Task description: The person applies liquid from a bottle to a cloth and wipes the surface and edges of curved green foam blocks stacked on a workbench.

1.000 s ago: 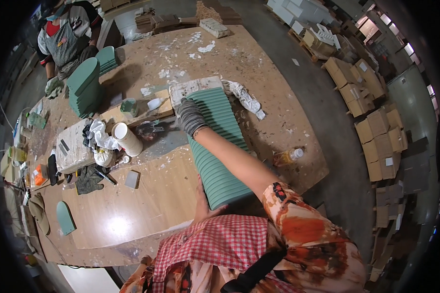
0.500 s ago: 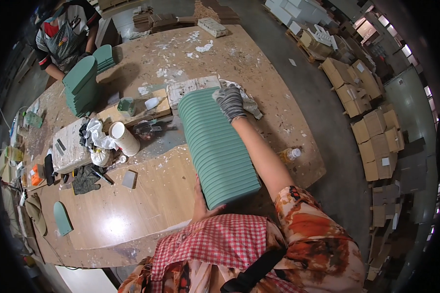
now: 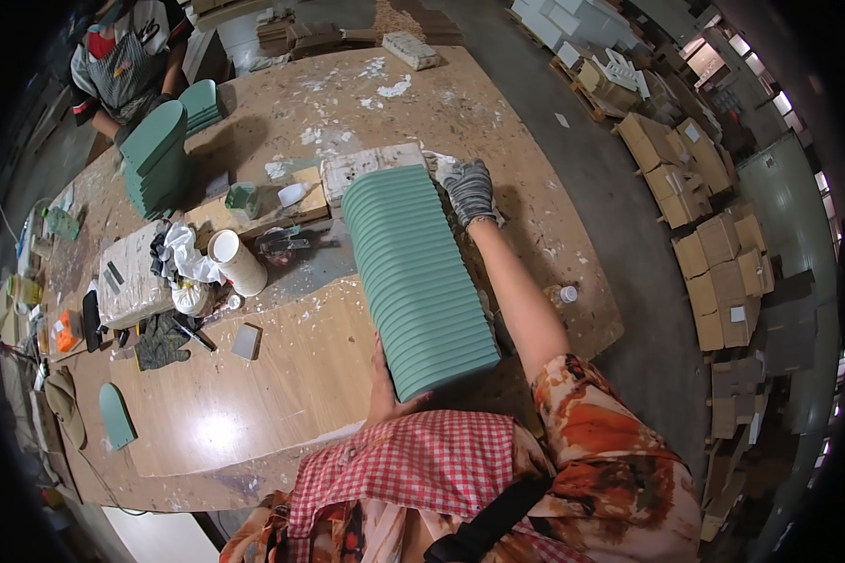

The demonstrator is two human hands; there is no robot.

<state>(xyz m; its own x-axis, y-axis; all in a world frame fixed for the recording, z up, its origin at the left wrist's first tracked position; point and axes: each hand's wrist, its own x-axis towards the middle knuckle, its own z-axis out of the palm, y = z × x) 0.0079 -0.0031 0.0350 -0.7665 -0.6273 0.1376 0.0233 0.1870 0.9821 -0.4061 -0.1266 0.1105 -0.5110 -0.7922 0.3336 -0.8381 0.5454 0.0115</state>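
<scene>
With the gloved right hand (image 3: 468,190) pressed flat on the far end and the bare left hand (image 3: 386,392) cupping the near end, the long row of green tiles (image 3: 417,274) on the workbench (image 3: 282,375) wants steady, even squeezing so none buckle out.

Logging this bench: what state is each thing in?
Row of green tiles: standing on edge, pressed between both hands.
Right hand: gloved, against the far end.
Left hand: bare, at the near end.
Paper cup: tipped over.
Single green tile: lying flat.
</scene>
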